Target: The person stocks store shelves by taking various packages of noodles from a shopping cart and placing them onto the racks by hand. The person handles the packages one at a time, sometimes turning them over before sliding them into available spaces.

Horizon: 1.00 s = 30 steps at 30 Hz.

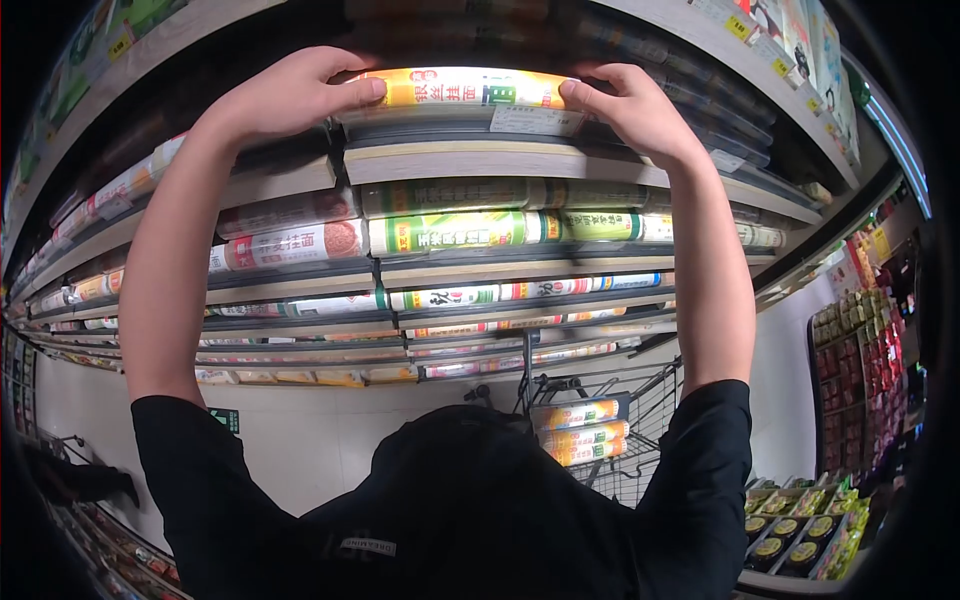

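One pack point(450, 90) is at the shelf point(450, 162) edge, top centre of the frame; left hand point(290, 98) and right hand point(640, 112) hold its ends. Shifting it would need even support.

So the person's got a plain black short-sleeved top point(480, 520) on, with a small pale rectangular label point(368, 546) reading "DREAMING" or close to it, kinda blurry. Forearms are bare.
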{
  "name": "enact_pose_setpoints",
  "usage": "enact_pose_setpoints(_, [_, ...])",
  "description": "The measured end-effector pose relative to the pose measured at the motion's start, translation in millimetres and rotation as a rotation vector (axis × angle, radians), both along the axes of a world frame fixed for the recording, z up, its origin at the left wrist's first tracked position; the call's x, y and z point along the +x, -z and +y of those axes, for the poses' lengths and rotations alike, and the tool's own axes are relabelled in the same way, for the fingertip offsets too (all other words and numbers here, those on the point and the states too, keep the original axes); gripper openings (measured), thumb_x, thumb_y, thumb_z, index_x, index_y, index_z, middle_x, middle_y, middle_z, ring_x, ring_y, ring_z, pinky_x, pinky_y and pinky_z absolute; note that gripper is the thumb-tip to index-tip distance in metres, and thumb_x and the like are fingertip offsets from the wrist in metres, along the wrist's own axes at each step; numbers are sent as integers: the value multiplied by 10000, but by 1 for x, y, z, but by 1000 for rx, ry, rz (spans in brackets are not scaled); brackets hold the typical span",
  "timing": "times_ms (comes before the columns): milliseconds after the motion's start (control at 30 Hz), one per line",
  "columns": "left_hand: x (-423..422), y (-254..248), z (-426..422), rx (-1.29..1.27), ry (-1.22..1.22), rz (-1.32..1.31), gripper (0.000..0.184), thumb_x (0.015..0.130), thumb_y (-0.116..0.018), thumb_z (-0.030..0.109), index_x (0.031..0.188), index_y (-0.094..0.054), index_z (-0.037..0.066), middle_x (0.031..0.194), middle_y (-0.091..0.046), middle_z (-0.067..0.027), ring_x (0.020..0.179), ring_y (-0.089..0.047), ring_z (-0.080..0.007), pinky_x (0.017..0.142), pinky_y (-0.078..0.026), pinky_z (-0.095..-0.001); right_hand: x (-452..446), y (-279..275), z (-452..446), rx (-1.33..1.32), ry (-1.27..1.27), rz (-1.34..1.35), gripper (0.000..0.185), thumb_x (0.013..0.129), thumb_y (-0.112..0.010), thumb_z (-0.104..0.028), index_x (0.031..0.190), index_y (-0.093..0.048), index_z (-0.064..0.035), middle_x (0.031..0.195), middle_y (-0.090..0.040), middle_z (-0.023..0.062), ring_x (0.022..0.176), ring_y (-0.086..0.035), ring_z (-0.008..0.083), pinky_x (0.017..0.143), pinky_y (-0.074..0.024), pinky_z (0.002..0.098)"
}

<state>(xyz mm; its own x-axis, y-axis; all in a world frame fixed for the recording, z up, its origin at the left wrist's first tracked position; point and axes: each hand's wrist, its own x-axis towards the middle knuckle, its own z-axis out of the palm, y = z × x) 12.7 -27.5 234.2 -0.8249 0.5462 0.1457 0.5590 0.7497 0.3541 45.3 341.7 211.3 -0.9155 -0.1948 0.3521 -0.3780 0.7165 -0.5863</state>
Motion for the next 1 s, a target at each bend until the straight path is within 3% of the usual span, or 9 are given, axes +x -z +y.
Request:
enact_pose_setpoints(33, [0, -2, 2, 1, -17, -54, 685, 966, -686, 493, 1353, -616, -68, 1201, -684, -184, 1084, -639, -227, 974, -500, -339, -7, 6, 4, -5, -4, 16, 708, 934, -735, -456, 1326, -614, 120, 1114, -732, 208, 940, -706, 199, 924, -537, 360])
enact_pose_setpoints(133, [-2, 13, 1, 29, -82, 166, 671, 976, -665, 484, 1354, -620, -68, 1186, -694, -181, 1063, -638, -213, 963, -497, -331, -14, 9, 8, -2, -6, 37, 694, 932, -731, -446, 1325, -617, 115, 1120, -732, 209, 960, -710, 207, 927, -537, 357])
enact_pose_setpoints(333, [-4, 14, 1, 38, -38, 100, 662, 976, -667, 458, 1379, -604, -63, 1213, -694, -182, 1059, -639, -208, 964, -494, -320, -9, 8, 5, 32, 29, 37, 687, 915, -748, -440, 1321, -626, 101, 1145, -725, 214, 1038, -698, 222, 943, -529, 355])
enact_pose_setpoints(367, [-4, 12, 1, 31, -42, 109, 662, 976, -669, 456, 1384, -601, -61, 1215, -695, -181, 1061, -639, -208, 964, -495, -321, -8, 9, 3, -15, -55, 59, 615, 923, -742, -431, 1297, -662, 51, 1104, -737, 177, 1000, -696, 212, 916, -532, 348])
enact_pose_setpoints(467, [-4, 12, 3, 24, -50, 87, 673, 978, -673, 464, 1397, -592, -56, 1224, -696, -177, 1069, -640, -208, 967, -497, -325, 1, 2, -1, 129, -13, 70, 534, 968, -715, -420, 1267, -680, 21, 1041, -748, 112, 961, -679, 147, 891, -522, 300])
enact_pose_setpoints(633, [-10, 13, 0, 87, -34, 9, 654, 975, -674, 464, 1391, -606, -37, 1231, -699, -183, 1101, -653, -216, 984, -508, -336, -9, 12, 1, 51, -51, 152, 402, 978, -705, -367, 1095, -721, 17, 902, -723, 63, 833, -639, 113, 743, -509, 313])
enact_pose_setpoints(733, [-7, 10, 2, 32, -56, 49, 657, 971, -680, 470, 1388, -611, -33, 1247, -696, -181, 1096, -657, -221, 982, -511, -337, 10, -15, -9, 8, -29, -52, 407, 918, -738, -329, 1127, -751, 20, 998, -773, 186, 947, -729, 283, 884, -554, 376])
enact_pose_setpoints(767, [-8, 8, 2, 21, -60, 25, 667, 960, -688, 479, 1387, -615, -29, 1257, -696, -183, 1111, -664, -229, 994, -507, -336, 29, -27, -15, 39, -45, -61, 389, 928, -716, -293, 1161, -753, 17, 1017, -780, 160, 948, -718, 210, 904, -537, 339])
enact_pose_setpoints(1000, [-6, 0, 7, -61, -84, 125, 607, 946, -699, 444, 1390, -638, 35, 1287, -693, -174, 1154, -667, -242, 1023, -490, -345, 12, -13, -11, 221, 56, 87, 389, 940, -679, -288, 1170, -744, 19, 1069, -757, 217, 970, -729, 293, 897, -557, 374])
